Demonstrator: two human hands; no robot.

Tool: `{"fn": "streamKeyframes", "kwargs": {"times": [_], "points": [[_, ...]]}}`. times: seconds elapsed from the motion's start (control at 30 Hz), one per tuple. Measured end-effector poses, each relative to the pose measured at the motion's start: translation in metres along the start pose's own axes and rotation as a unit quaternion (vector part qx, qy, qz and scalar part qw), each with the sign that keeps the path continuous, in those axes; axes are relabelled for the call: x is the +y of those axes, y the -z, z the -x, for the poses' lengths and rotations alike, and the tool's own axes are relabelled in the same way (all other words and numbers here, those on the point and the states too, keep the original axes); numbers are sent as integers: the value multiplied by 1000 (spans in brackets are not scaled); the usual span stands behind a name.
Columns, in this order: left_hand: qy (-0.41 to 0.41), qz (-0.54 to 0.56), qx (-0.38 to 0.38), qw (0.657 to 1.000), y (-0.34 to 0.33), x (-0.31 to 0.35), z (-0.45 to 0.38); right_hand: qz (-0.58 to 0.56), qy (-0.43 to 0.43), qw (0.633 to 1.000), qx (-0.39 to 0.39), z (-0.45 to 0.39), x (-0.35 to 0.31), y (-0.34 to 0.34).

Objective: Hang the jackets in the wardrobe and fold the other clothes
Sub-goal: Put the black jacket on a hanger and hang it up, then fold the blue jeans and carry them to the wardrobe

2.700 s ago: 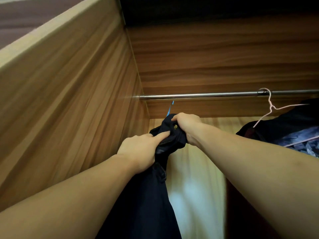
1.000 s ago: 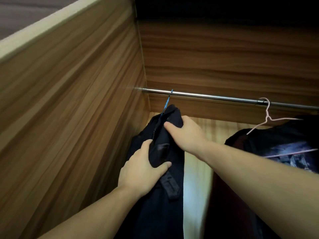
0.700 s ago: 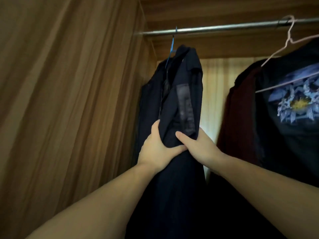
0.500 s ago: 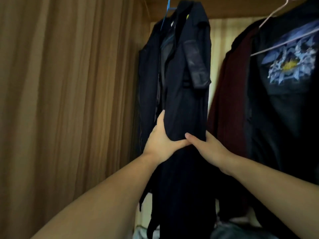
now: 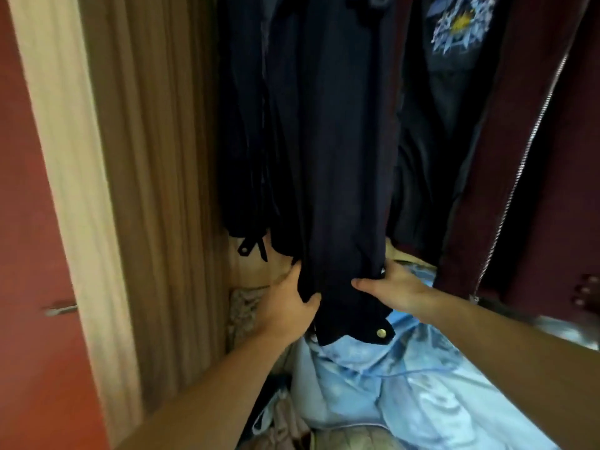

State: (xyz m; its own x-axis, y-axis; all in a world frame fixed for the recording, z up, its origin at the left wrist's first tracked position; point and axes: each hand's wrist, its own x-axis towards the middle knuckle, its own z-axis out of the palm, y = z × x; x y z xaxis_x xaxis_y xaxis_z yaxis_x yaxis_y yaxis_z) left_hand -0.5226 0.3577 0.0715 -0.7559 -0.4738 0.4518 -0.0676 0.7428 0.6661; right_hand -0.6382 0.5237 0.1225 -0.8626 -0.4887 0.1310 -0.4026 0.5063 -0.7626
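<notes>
1. A dark navy jacket (image 5: 337, 151) hangs inside the wardrobe, close to its wood-grain left side panel (image 5: 162, 190); the top of the jacket runs out of the head view, so what it hangs from cannot be seen.
2. The left hand (image 5: 287, 306) grips the lower part of the jacket from its left side, thumb curled over the front of the cloth and fingers hidden behind it.
3. The right hand (image 5: 394, 289) holds the same lower part from the right, thumb laid across the front and the other fingers tucked behind the fabric.
4. Between and just below the two hands the jacket ends in a dark cuff or tab with a small brass snap button (image 5: 381, 332).
5. Left of the held section, more dark folds of cloth hang down, with short black straps (image 5: 251, 246) dangling at their lower edge.
6. Right of the jacket hangs a dark garment with a blue and yellow printed emblem (image 5: 457, 24), and beside it a maroon jacket (image 5: 552, 157) with a silver zipper running down its edge.
7. Light blue patterned fabric (image 5: 406, 384) lies heaped on the wardrobe bottom under the hands, touching the jacket's lower end.
8. At far left stands a red door (image 5: 29, 254) with a small metal handle (image 5: 60, 308); this edge is blurred.
</notes>
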Motion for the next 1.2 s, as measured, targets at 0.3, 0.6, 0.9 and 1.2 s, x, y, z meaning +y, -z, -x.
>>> {"fn": "streamKeyframes", "kwargs": {"times": [0.3, 0.6, 0.9, 1.2], "points": [[-32, -208, -27, 977, 24, 31, 79, 65, 10, 998, -11, 115, 26, 24], [-219, -202, -110, 948, -36, 156, 143, 266, -74, 956, 100, 278, 102, 114], [-374, -64, -268, 886, -140, 222, 212, 286, -248, 886, 269, 450, 140, 162], [-533, 91, -404, 738, -166, 230, 343, 295, -446, 734, 419, 627, 105, 44]]}}
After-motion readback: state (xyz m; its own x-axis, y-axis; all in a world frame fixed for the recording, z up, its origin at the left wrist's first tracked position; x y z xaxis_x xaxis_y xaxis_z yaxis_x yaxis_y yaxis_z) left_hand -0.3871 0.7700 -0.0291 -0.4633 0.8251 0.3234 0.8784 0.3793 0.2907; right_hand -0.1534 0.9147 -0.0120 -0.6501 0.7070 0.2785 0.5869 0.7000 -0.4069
